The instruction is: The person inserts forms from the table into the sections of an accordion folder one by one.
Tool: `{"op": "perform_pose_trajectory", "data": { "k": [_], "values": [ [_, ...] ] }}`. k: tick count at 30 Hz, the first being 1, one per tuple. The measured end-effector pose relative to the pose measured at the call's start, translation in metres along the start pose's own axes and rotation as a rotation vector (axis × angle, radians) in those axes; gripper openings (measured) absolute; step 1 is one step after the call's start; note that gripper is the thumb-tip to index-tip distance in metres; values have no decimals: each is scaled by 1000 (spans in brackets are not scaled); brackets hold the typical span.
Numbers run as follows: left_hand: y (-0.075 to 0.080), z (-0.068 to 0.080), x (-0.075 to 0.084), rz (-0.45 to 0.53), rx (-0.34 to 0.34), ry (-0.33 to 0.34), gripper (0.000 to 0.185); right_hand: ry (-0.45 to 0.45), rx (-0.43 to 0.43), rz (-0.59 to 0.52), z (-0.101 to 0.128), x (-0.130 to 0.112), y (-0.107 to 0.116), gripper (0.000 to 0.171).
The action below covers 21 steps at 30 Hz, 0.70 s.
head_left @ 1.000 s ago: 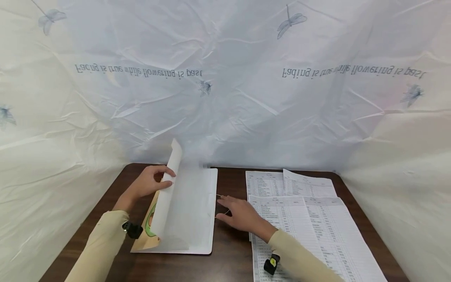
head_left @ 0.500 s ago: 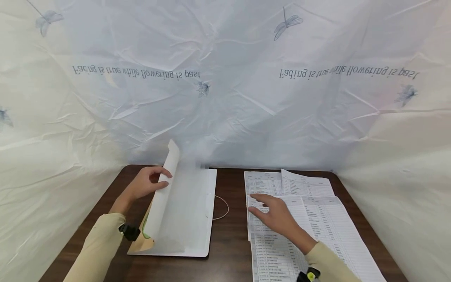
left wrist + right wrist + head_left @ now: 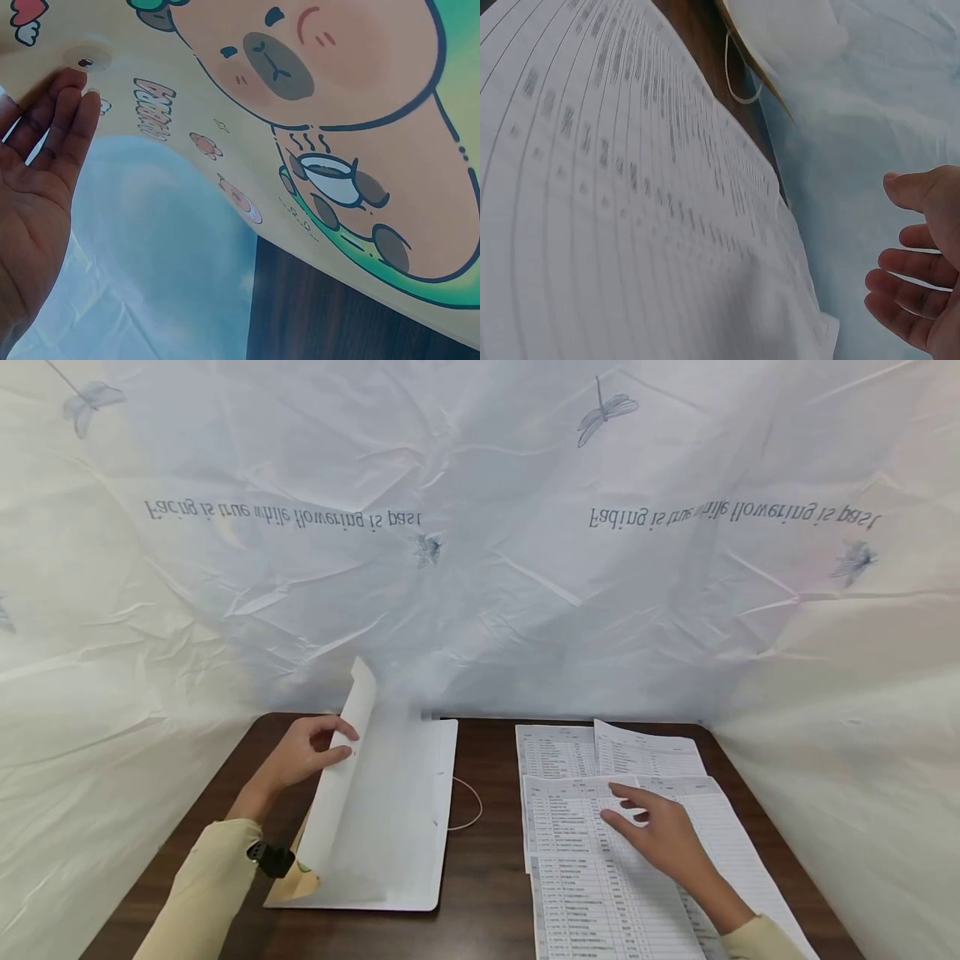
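Observation:
My left hand [image 3: 336,739] pinches the raised cover [image 3: 341,785] of a folder [image 3: 397,835] that lies spread on the left of the table, white inside. In the left wrist view its fingers [image 3: 64,120] lie straight against the cover's outer face [image 3: 315,112], which shows a cartoon animal, close to a small snap button [image 3: 86,58]. My right hand [image 3: 626,806] rests with relaxed, spread fingers on a stack of printed table sheets [image 3: 592,877]. The right wrist view shows the same sheets [image 3: 615,225] under the hand [image 3: 900,240], which holds nothing.
A thin elastic loop [image 3: 468,806] hangs off the folder's right edge onto the dark wooden table [image 3: 487,877]. More printed sheets [image 3: 652,752] lie behind the stack. Crinkled white plastic sheeting [image 3: 480,568] walls in the back and both sides.
My right hand has moved right, from the elastic loop at the folder's edge onto the printed sheets. My left hand keeps the cover raised.

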<state>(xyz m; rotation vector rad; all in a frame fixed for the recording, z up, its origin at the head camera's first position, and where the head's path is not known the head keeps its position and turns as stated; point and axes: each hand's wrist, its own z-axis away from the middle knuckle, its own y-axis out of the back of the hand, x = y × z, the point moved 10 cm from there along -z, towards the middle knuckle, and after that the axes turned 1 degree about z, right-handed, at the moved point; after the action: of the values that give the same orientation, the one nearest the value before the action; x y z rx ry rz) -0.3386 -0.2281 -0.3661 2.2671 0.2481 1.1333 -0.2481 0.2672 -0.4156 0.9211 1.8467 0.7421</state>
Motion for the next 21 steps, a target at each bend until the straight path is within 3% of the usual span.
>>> {"op": "perform_pose_trajectory", "data": {
  "k": [10, 16, 21],
  "values": [
    [2, 2, -1, -17, 10, 20, 16, -191, -56, 44, 21, 59, 5, 55],
    [2, -1, 12, -10, 13, 20, 13, -267, -110, 24, 29, 76, 5, 58],
    [2, 0, 9, -19, 26, 27, 14, -326, -165, 28, 34, 87, -1, 62]
  ]
}}
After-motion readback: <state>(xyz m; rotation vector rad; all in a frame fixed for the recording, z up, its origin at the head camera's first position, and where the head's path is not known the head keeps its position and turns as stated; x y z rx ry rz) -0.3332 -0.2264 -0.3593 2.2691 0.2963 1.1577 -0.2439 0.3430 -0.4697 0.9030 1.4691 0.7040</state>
